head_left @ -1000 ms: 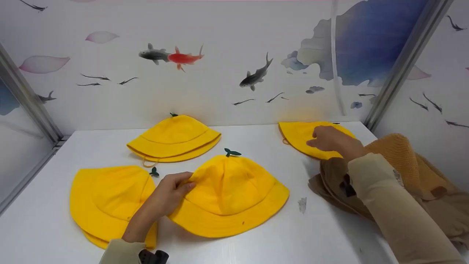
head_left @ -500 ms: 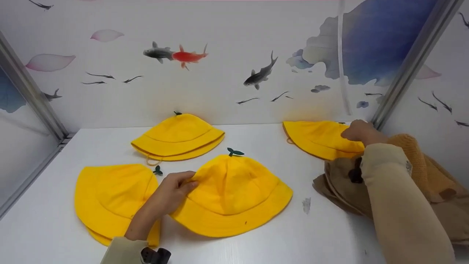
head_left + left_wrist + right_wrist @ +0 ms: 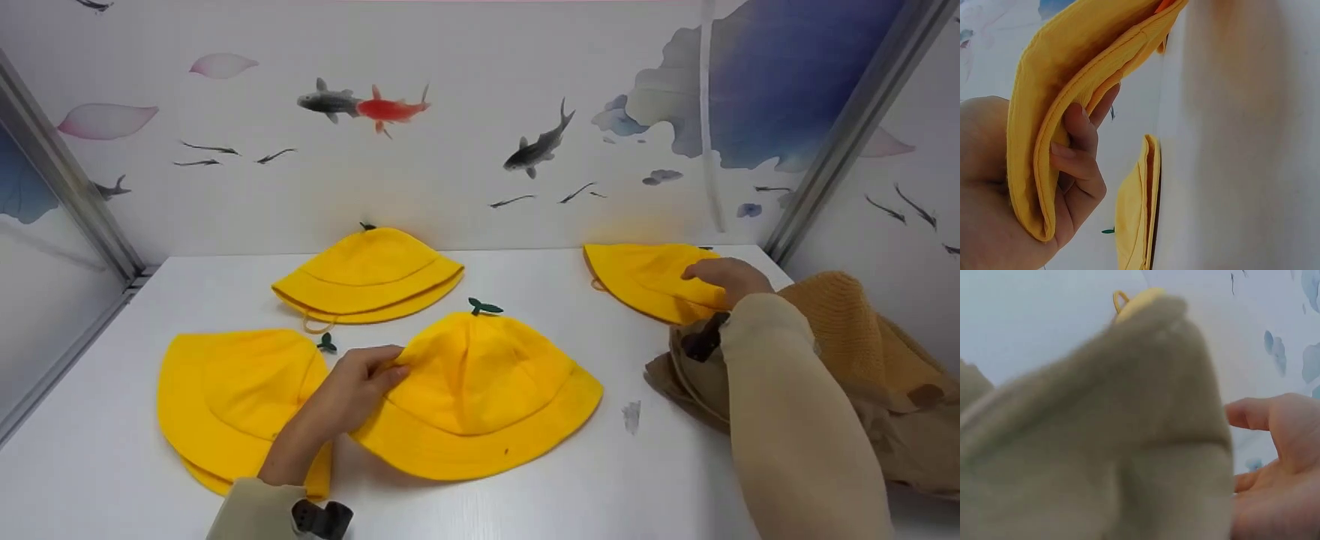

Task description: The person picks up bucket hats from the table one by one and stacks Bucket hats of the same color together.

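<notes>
My left hand point(image 3: 360, 390) grips the left side of a yellow bucket hat point(image 3: 480, 390) with a green sprout on its crown. In the left wrist view, the fingers point(image 3: 1081, 163) curl around the folded brim of this hat point(image 3: 1039, 124). My right hand point(image 3: 727, 276) hovers by another yellow hat point(image 3: 637, 277) at the back right, beside a pile of brown hats point(image 3: 697, 375). In the right wrist view, its thumb and fingers stand apart; a blurred brown hat point(image 3: 1100, 422) hides part of them.
Two more folded yellow hats lie on the left, one at the back point(image 3: 367, 277) and one nearer point(image 3: 240, 390). A mustard knitted item point(image 3: 855, 322) lies on the brown pile at right. Printed panels and metal posts point(image 3: 862, 135) border the white table point(image 3: 645, 480).
My right hand has moved rightward over the back-right yellow hat, then back a little to the left. The left hand keeps its hold on the hat. The view has shifted slightly.
</notes>
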Available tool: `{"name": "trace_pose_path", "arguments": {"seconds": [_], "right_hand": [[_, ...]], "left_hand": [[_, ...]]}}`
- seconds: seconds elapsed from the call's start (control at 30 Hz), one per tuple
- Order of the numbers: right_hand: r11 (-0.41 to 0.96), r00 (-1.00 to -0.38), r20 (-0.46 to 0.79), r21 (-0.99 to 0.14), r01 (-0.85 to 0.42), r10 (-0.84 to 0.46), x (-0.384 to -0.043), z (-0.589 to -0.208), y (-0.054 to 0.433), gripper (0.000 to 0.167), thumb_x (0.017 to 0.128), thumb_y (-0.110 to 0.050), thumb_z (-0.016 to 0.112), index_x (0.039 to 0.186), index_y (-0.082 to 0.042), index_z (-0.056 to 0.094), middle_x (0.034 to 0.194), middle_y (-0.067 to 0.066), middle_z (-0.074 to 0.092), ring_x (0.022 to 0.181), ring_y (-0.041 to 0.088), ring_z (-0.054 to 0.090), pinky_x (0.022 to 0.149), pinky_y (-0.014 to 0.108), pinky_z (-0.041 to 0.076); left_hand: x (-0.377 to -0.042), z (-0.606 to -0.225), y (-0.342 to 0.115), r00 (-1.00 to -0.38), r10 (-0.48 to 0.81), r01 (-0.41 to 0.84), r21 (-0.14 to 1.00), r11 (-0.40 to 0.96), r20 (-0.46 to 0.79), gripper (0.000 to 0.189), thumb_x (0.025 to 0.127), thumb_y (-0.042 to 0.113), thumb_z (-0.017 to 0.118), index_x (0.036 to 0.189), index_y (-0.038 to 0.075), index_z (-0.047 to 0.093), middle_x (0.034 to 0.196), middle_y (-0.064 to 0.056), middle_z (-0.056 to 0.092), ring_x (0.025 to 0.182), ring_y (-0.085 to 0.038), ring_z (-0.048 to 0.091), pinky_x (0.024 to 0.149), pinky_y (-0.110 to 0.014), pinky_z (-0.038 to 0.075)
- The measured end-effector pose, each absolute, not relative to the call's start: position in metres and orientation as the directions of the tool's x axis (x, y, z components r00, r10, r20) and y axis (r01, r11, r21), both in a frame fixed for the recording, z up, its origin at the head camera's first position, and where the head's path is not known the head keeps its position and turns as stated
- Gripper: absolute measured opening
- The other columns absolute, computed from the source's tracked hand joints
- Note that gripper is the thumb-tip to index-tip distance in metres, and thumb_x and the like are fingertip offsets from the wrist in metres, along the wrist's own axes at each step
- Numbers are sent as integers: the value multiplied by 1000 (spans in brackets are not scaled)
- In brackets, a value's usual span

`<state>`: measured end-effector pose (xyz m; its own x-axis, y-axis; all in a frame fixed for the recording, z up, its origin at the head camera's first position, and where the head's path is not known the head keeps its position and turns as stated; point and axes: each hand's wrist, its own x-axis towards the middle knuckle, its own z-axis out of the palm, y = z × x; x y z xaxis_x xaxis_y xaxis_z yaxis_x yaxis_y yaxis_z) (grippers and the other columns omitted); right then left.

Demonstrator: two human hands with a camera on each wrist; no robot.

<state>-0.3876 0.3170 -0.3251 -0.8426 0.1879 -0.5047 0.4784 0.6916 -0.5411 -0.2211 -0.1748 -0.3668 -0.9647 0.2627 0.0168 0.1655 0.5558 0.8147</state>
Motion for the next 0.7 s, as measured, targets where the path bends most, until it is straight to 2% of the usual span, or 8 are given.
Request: {"name": "trace_pose_path", "arguments": {"seconds": [0.13, 0.2, 0.43, 0.53, 0.6, 0.7], "right_hand": [[645, -801, -570, -546, 535, 182, -388, -333, 314, 86, 100, -36, 48, 156, 8, -1, 164, 32, 0, 149, 43, 15, 127, 50, 18], [684, -798, -572, -507, 525, 189, -388, -333, 313, 86, 101, -38, 48, 155, 10, 1, 162, 33, 5, 147, 43, 19, 126, 50, 22], [760, -824, -538, -458, 461, 177, -386, -333, 311, 75, 101, -33, 49, 151, 14, 18, 153, 35, 28, 135, 43, 37, 118, 44, 39], [805, -828, -534, -407, 431, 173, -385, -339, 309, 68, 100, -31, 55, 144, 15, 31, 138, 30, 42, 119, 37, 46, 111, 39, 47], [831, -829, -533, -373, 412, 172, -386, -343, 309, 63, 98, -29, 60, 140, 14, 38, 127, 25, 47, 109, 33, 47, 105, 38, 50], [851, -828, -535, -343, 397, 170, -387, -346, 310, 61, 96, -28, 65, 136, 13, 43, 123, 23, 48, 105, 32, 48, 103, 40, 50]], "left_hand": [[-222, -367, -174, -961, 275, 179, 808, 561, 23, 27, 102, 12, 54, 126, 10, 68, 105, -5, 65, 95, -19, 55, 92, -34, 50], [-222, -367, -174, -960, 279, 186, 805, 564, 26, 26, 102, 12, 54, 125, 10, 68, 104, -5, 64, 95, -19, 54, 91, -34, 49], [-221, -368, -175, -966, 258, 154, 809, 568, 3, 30, 103, 12, 54, 129, 12, 67, 109, -3, 66, 97, -18, 55, 95, -35, 51], [-220, -370, -175, -965, 262, 150, 812, 564, -4, 30, 103, 12, 54, 130, 11, 66, 110, -4, 66, 97, -18, 55, 96, -36, 51], [-220, -371, -175, -965, 261, 148, 812, 565, -5, 30, 103, 12, 54, 131, 12, 66, 111, -4, 67, 97, -18, 56, 97, -37, 51], [-220, -371, -174, -968, 250, 141, 808, 573, -8, 31, 103, 12, 54, 132, 11, 65, 114, -4, 68, 98, -18, 56, 99, -39, 51]]}}
